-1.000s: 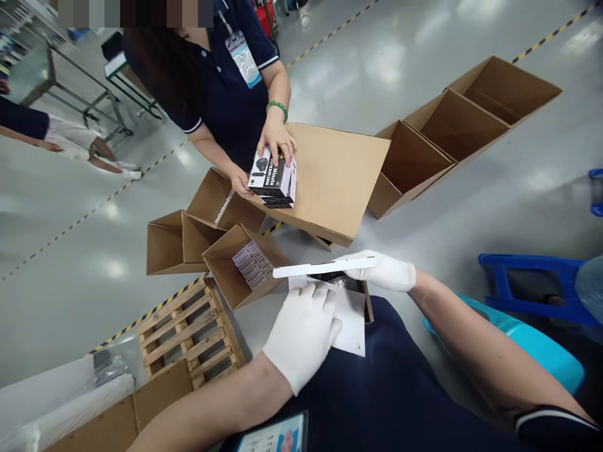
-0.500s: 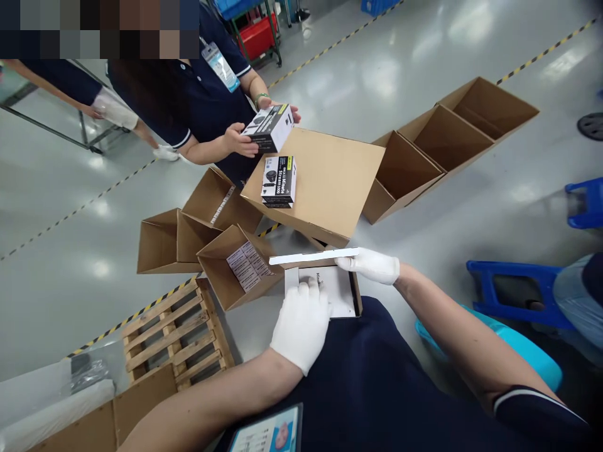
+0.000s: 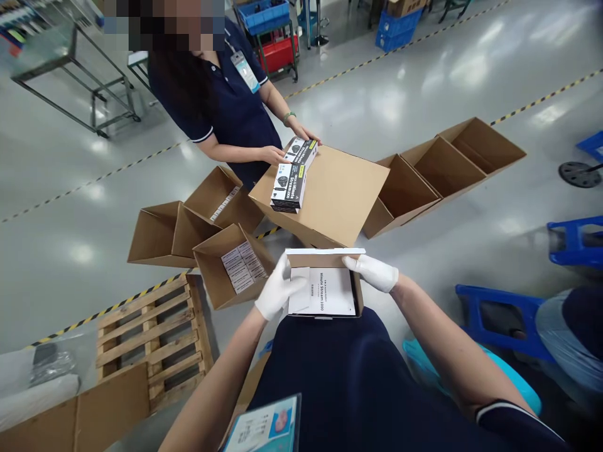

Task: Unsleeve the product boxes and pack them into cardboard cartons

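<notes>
A small product box (image 3: 320, 260) stands open against my body, its lid raised along the far side. Inside lies a white booklet (image 3: 333, 295) with "Minute Stream 1000" printed on it, and a smaller white paper (image 3: 299, 295) sits at the left. My left hand (image 3: 277, 290), in a white glove, grips the box's left side, fingers by the lid corner and thumb over the paper. Also gloved, my right hand (image 3: 374, 274) holds the right side, its thumb on the inside of the lid. Whatever lies under the booklet is hidden.
A co-worker's hands (image 3: 276, 155) rest on printed boxes (image 3: 287, 185) atop a large carton (image 3: 339, 188). Open cartons stand right (image 3: 443, 147) and left (image 3: 155, 235); one (image 3: 210, 257) holds several white boxes. There is a wooden pallet (image 3: 151, 326) at left and blue stools (image 3: 499, 301) at right.
My left hand has moved from the papers inside to the box's left side. The lid has levelled out. The co-worker's box has come down beside the other on the carton.
</notes>
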The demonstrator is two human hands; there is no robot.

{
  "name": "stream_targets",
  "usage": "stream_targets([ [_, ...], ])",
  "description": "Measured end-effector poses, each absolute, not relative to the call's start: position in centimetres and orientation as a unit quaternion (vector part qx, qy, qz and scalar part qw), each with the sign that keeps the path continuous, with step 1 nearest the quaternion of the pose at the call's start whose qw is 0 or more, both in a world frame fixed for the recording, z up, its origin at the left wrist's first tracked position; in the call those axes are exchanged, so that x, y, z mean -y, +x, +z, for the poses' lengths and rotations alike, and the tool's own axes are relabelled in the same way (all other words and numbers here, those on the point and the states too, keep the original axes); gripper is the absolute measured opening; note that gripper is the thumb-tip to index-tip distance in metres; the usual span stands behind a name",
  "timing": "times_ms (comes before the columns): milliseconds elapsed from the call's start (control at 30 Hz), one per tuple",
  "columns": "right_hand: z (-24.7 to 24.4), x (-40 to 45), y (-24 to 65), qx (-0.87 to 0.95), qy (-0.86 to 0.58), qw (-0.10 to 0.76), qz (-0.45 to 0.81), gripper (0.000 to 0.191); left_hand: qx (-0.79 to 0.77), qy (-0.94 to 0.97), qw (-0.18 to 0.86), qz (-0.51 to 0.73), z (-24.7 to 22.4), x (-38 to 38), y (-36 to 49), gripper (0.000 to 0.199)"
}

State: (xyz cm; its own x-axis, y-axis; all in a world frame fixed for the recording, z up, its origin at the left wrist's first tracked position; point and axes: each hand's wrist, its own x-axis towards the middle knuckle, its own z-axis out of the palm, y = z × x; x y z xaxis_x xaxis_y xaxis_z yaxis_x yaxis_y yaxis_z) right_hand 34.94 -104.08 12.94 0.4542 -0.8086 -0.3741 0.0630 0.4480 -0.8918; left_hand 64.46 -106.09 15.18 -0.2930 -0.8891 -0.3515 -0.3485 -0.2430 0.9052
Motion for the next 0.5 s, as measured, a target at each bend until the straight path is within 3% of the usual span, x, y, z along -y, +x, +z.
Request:
stream_targets([
  [67, 12.9, 103.6, 35.5, -0.4, -0.389, 0.769, -0.312, 0.064, 0.441, 0.508, 0.248, -0.698, 13.0, 105.8, 64.3, 0.062],
  [167, 12.6, 102.8, 37.1, -0.432, -0.358, 0.749, -0.352, 0.059, 0.371, 0.528, 0.273, -0.713, 11.5, 105.2, 63.5, 0.057],
  [333, 10.3, 102.0, 40.4, -0.601, -0.348, 0.648, -0.312, 0.045, 0.418, 0.579, 0.23, -0.662, 11.0, 105.5, 63.7, 0.051],
  [500, 7.9, 99.9, 39.3, -0.556, -0.398, 0.607, -0.405, 0.028, 0.551, 0.447, 0.217, -0.67, 10.4, 106.2, 66.8, 0.04],
])
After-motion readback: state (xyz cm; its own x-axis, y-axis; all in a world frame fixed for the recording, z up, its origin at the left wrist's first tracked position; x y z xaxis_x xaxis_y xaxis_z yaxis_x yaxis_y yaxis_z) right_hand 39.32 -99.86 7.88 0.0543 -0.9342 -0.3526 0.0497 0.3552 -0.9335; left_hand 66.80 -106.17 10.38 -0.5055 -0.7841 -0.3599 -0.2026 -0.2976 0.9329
